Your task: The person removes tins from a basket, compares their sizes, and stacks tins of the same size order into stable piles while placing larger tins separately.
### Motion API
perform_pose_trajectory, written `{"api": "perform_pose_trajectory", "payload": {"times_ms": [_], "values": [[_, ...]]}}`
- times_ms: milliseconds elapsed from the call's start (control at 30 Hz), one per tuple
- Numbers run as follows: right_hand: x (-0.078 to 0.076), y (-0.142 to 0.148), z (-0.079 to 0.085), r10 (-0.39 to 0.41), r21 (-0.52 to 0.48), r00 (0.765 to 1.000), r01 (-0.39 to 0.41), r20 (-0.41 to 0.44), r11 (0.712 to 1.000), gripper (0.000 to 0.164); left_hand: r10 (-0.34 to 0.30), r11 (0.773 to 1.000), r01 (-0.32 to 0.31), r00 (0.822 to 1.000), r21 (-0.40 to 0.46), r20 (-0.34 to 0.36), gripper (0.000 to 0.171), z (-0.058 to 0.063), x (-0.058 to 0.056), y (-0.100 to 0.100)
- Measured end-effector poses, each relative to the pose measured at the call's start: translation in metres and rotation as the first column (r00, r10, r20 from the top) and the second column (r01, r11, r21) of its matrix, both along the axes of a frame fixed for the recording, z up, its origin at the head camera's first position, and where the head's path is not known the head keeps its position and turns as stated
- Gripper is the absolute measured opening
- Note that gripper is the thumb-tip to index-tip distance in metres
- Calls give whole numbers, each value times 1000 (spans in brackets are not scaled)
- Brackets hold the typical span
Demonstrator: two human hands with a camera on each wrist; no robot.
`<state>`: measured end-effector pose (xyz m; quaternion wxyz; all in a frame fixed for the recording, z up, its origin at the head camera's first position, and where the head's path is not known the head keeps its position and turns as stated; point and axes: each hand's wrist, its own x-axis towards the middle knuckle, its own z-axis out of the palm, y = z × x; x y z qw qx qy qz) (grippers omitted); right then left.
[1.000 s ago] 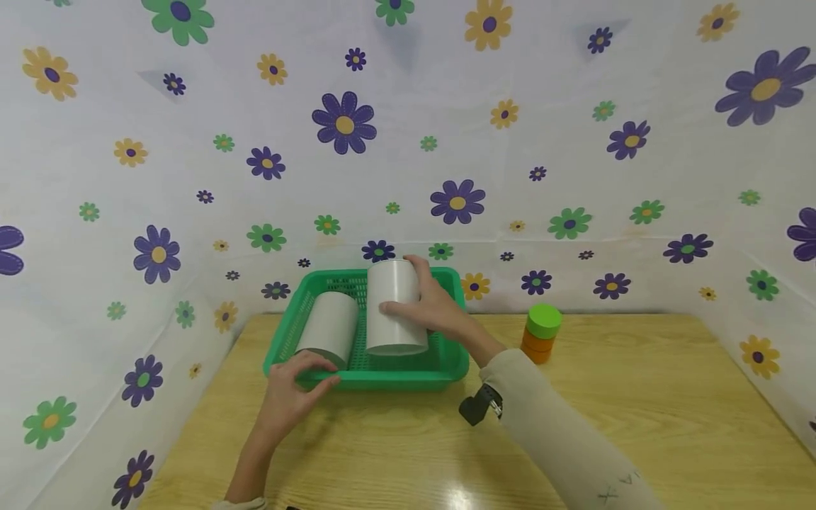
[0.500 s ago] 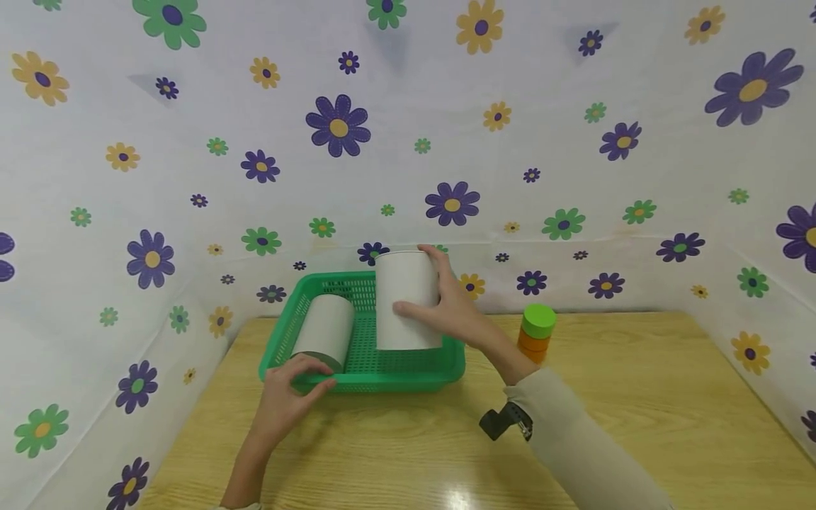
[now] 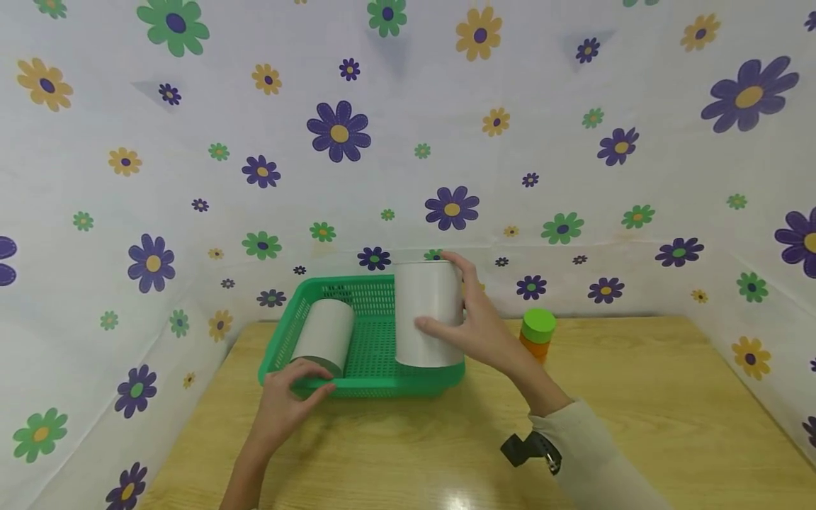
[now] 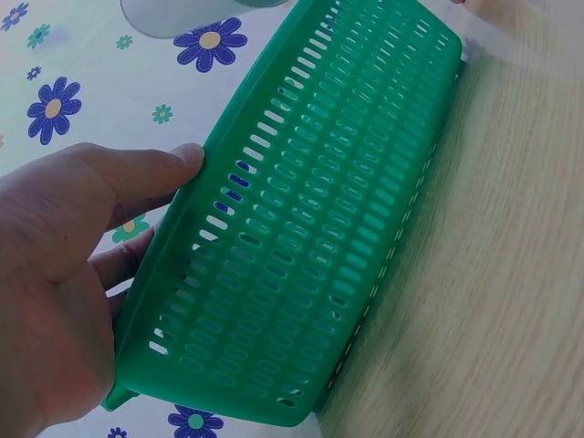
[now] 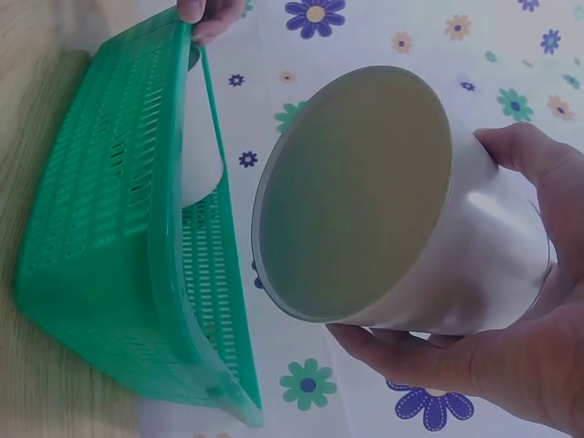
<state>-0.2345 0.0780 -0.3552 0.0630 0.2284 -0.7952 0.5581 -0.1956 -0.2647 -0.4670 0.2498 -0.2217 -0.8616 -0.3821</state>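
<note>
Holding a white cylinder (image 3: 427, 319) over the right part of a green basket (image 3: 395, 387), the right hand (image 3: 474, 329) has its thumb on the near side and fingers round the far side, clamped on it. Cylinder roughly upright in head view; right wrist view shows its round end face well apart from the rim. Can't tell whether that end is closed.

Left hand (image 3: 287, 400) is at the near rim, left end: thumb and fingers pinch the rim, fingers reaching behind it. Second white cylinder (image 3: 324, 334) lies on its side in the basket's left part, near that hand. Orange jar with green lid (image 3: 537, 331) stands on the wooden table (image 3: 637, 404), right of the basket, behind the right forearm.

Doing this well, as judged: a firm, even squeeze, since the wall looks smooth and may slip; wrist steady so the cylinder doesn't tip; its lower edge clear of the rim while moving sideways; left pinch firm enough to stop basket slide, without nudging the lying cylinder.
</note>
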Motion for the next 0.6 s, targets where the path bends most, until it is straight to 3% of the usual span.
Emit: {"api": "perform_pose_trajectory", "payload": {"times_ms": [600], "values": [[18,43,-18,-73,-46,996,70,-60,996,100,-14,1000,13,1000,28,18,18,-2,0,0]]}}
